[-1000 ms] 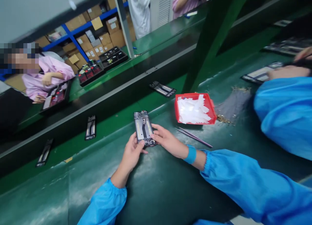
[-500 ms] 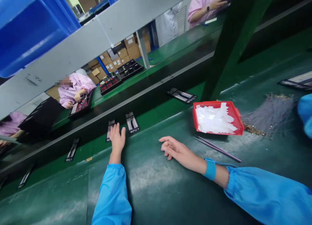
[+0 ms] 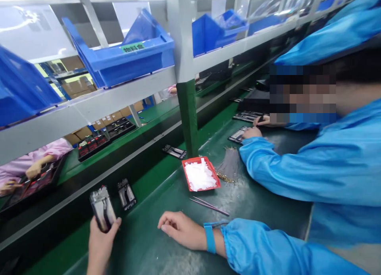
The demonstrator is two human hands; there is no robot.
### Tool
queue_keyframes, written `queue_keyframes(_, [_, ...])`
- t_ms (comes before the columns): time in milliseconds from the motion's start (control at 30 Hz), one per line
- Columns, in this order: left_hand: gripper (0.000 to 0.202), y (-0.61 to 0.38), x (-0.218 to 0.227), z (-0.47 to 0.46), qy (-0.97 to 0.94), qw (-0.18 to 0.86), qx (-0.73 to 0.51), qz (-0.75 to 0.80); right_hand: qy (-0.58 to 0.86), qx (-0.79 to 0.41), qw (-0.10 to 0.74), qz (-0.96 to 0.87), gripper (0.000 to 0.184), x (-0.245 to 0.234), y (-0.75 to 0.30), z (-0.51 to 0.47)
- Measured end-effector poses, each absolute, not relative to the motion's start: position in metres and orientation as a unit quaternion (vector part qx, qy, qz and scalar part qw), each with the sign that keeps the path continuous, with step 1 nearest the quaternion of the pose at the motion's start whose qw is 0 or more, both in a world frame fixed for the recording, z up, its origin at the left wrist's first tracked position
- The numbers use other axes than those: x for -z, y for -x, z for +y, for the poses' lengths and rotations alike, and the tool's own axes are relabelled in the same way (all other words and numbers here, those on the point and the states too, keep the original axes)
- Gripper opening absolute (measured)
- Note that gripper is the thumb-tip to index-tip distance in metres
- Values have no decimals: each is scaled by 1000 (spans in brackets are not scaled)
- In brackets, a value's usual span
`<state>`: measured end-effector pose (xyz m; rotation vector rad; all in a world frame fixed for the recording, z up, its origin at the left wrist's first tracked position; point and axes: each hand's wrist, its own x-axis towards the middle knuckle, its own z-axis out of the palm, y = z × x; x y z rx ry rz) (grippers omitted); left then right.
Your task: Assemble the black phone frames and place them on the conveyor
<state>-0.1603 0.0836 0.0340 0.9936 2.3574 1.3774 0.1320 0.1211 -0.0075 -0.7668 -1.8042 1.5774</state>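
Observation:
My left hand (image 3: 102, 237) grips an open phone chassis (image 3: 102, 209) between thumb and fingers. The chassis has a dark frame, a silvery battery-like area and a black flex strip, and it is tilted above the green belt. A second phone chassis (image 3: 126, 194) of the same look lies on the belt just right of it. My right hand (image 3: 180, 228) rests on the green bench, palm down, its fingers loosely bent and holding nothing. A blue wrist strap (image 3: 210, 238) is around that wrist. Purple-grey tweezers (image 3: 210, 206) lie beyond it.
A red tray (image 3: 218, 182) holds white strips, beside a bundle of thin grey wires (image 3: 229, 164). Another phone chassis (image 3: 175, 151) lies by the green post (image 3: 188, 116). At right, a co-worker in blue sleeves (image 3: 276, 168) leans over the bench. Blue bins (image 3: 133, 64) line the shelf.
My left hand has closed on a phone chassis and raised it off the belt. My right hand stays on the bench, fingers more curled. The view has swung right, showing the co-worker.

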Motion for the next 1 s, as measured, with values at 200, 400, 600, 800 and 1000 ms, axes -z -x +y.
queue_keyframes(200, [54,36,3,63,-262,412,-574,658,307,-496,345,-735,22,-3,-140,121])
queue_keyframes(400, [44,45,29,44,-456,287,-506,674,366,-388,405,-743,25,4,-142,134])
queue_keyframes(600, [42,50,33,42,-533,246,-442,679,297,-296,415,-807,20,11,-142,133])
queue_keyframes(800, [58,46,25,56,-438,293,-533,662,193,-252,294,-901,9,15,-143,130])
queue_keyframes(1000, [64,43,20,57,-396,378,-558,624,231,-214,296,-902,18,9,-143,130])
